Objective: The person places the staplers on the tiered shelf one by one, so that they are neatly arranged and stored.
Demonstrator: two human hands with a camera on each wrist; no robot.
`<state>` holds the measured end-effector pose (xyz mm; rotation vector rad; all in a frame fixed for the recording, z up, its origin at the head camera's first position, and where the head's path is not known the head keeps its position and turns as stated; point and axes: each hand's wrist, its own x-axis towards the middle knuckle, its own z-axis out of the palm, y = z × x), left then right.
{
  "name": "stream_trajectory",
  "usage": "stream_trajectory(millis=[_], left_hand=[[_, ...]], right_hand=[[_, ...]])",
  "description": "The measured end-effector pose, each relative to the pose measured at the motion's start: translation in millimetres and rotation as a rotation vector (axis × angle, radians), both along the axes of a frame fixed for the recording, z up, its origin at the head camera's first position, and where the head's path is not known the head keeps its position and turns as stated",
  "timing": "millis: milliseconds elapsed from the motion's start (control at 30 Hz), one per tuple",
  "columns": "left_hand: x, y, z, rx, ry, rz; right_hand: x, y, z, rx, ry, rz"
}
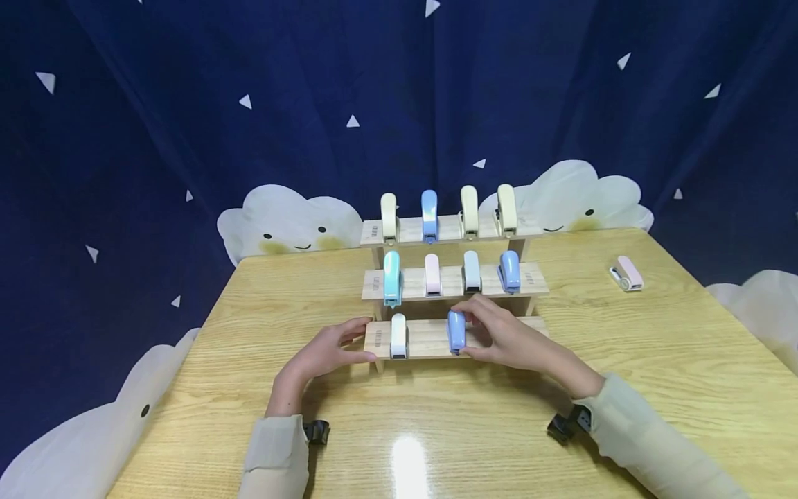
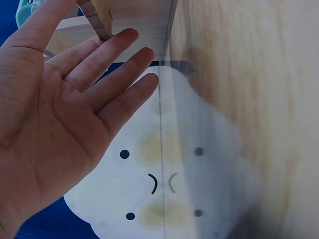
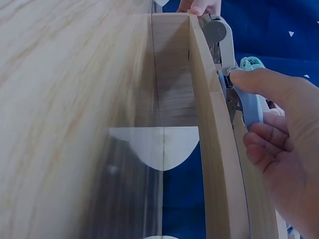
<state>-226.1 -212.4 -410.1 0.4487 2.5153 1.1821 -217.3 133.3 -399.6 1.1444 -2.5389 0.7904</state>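
A three-tier wooden rack (image 1: pixel 427 329) holds small staplers. On its bottom tier stand a white stapler (image 1: pixel 398 336) and a blue stapler (image 1: pixel 456 331). My right hand (image 1: pixel 508 337) pinches the blue one, thumb at its front end and fingers at its back; the right wrist view shows this blue stapler (image 3: pixel 251 107) upright on the board. At the left end of the bottom tier, my left hand (image 1: pixel 325 348) touches the board with thumb and fingertips. In the left wrist view, the left hand (image 2: pixel 65 109) has its fingers extended beside the wood.
The middle tier bears a teal stapler (image 1: pixel 392 278), a pink stapler (image 1: pixel 433 275), a pale grey-blue stapler (image 1: pixel 471 272) and another blue stapler (image 1: pixel 510 271). Several cream and blue staplers line the top tier (image 1: pixel 410 227). A pink stapler (image 1: pixel 628 272) lies on the table (image 1: pixel 673 360) at right.
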Motion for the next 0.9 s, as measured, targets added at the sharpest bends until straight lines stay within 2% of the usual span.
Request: stream_trajectory(millis=[633,767,900], left_hand=[[-2.2,-1.3,-3.1,0.008,0.01,-0.011],[-2.2,-1.1,-2.8,0.01,0.01,-0.011],[-1.7,-0.9,-1.9,0.006,0.01,-0.013]], right_hand=[[3.5,-0.8,3.5,0.047,-0.054,-0.002],[4.6,3.3,5.8,0.047,-0.021,-0.005],[3.8,15.7,13.2,-0.017,0.075,0.018]])
